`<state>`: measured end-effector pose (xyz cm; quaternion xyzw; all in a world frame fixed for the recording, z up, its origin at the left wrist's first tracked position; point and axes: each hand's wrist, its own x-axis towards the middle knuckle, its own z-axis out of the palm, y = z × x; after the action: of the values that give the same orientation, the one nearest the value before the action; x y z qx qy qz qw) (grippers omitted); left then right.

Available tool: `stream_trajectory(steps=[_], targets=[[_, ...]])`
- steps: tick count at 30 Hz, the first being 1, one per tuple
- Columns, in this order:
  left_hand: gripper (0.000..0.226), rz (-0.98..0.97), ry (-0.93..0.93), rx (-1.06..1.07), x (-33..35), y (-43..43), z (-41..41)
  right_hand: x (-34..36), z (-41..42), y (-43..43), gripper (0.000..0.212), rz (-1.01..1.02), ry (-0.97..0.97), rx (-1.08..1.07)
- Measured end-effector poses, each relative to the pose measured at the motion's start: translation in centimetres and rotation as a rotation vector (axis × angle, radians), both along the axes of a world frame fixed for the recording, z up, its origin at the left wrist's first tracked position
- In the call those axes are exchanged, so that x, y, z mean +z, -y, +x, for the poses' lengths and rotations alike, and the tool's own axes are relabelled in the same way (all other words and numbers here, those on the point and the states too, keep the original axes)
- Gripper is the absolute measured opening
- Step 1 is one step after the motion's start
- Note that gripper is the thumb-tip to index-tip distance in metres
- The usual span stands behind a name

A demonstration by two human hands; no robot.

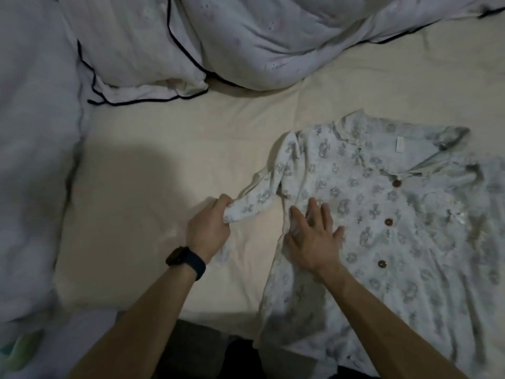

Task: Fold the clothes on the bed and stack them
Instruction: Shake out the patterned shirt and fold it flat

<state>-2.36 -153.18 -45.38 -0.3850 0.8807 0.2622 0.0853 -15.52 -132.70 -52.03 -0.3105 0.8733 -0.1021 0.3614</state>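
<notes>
Cotton shirt (pixel 382 214) (flat) | left hand (pixel 209 225) pinching sleeve (pixel 257 198) | right hand (pixel 314 236) spread, pressing

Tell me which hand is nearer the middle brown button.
Right. The right hand presses flat on the pajama shirt short of the middle brown button; the left hand grips the sleeve cuff, farther off.

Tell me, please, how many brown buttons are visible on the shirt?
3, in a line down the front of the shirt: top button, middle button, bottom button. More may be hidden in the folds lower down.
</notes>
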Motion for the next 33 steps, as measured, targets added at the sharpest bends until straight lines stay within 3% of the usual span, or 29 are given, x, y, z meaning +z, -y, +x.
stream_trajectory(steps=[4, 6, 9, 12, 14, 18, 20, 23, 25, 28, 31, 33], targets=[[0.026, -0.591, -0.08, -0.303, 4.0, 10.3, 0.3, -1.0, 1.2, 0.8, 0.069, 0.063, -0.038, -0.08], [0.018, -0.731, -0.093, -0.427, 4.2, 15.8, 1.4, -1.1, 1.5, 1.3, 0.073, 0.104, -0.063, -0.089], [0.03, -0.683, 0.103, -0.455, 2.1, 20.8, 3.6, -0.7, 1.6, 2.3, 0.074, 0.191, -0.083, -0.073], [0.049, -0.4, 0.405, -0.149, -1.2, 22.6, 6.0, 0.5, 2.0, 4.3, 0.065, 0.301, -0.126, -0.076], [0.045, -0.28, 0.346, 0.016, -2.4, 22.9, 6.3, 2.0, 1.8, 6.0, 0.055, 0.288, -0.199, -0.108], [0.037, -0.38, 0.157, -0.156, -3.4, 23.5, 7.1, 4.5, 0.2, 11.7, 0.036, -0.188, -0.395, -0.069], [0.028, -0.414, 0.09, -0.191, -2.8, 24.6, 7.2, 4.9, -1.5, 16.2, 0.036, -0.308, -0.318, 0.012], [0.018, -0.408, 0.027, -0.279, -1.8, 26.7, 7.1, 4.0, -3.5, 22.5, 0.048, -0.225, -0.159, 0.141], [0.033, -0.248, -0.01, -0.215, -0.6, 27.9, 6.7, 2.7, -4.6, 25.5, 0.05, -0.059, -0.18, 0.241], [0.033, 0.311, -0.128, 0.216, 1.3, 30.1, 5.1, 1.4, -5.8, 28.0, 0.041, 0.1, -0.257, 0.317], [0.013, 0.717, -0.167, 0.513, 1.4, 32.5, 4.5, 1.3, -6.1, 28.6, 0.027, -0.031, -0.223, 0.195], [0.01, 0.831, -0.081, 0.551, 0.8, 33.5, 5.2, 1.0, -6.2, 28.5, 0.021, -0.112, -0.221, 0.135]])
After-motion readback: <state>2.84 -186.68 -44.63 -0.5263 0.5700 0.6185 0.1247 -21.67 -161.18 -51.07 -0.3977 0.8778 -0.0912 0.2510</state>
